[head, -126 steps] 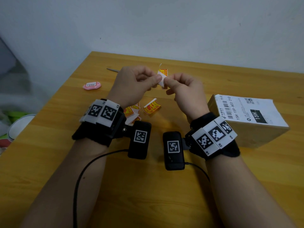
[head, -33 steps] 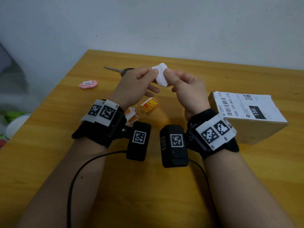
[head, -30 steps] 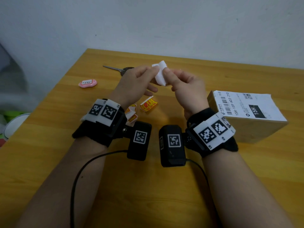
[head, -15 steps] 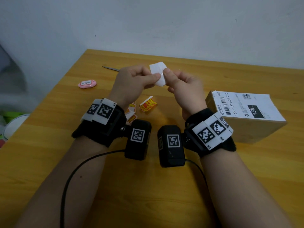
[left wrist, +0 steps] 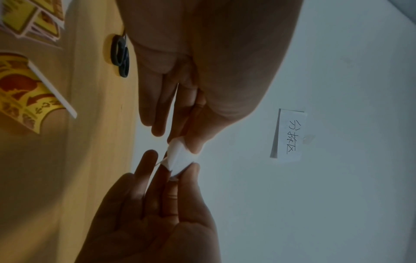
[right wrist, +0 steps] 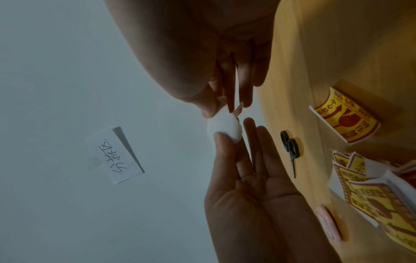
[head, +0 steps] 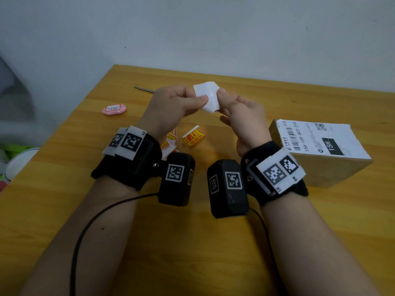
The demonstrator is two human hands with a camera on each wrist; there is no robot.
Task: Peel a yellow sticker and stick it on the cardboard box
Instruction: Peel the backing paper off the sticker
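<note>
Both hands, left hand (head: 171,107) and right hand (head: 241,116), pinch the sticker (head: 207,96) white-side-up; probably mid-peel, so uneven pull could tear or self-stick it.

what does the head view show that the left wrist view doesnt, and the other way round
Only the head view shows the cardboard box with its white shipping label, the pink tag and both wrist cameras. Only the left wrist view shows a handwritten paper note on the wall and the black scissor handles. Both show the left hand and right hand pinching the white sticker piece, plus loose yellow stickers on the table.
</note>
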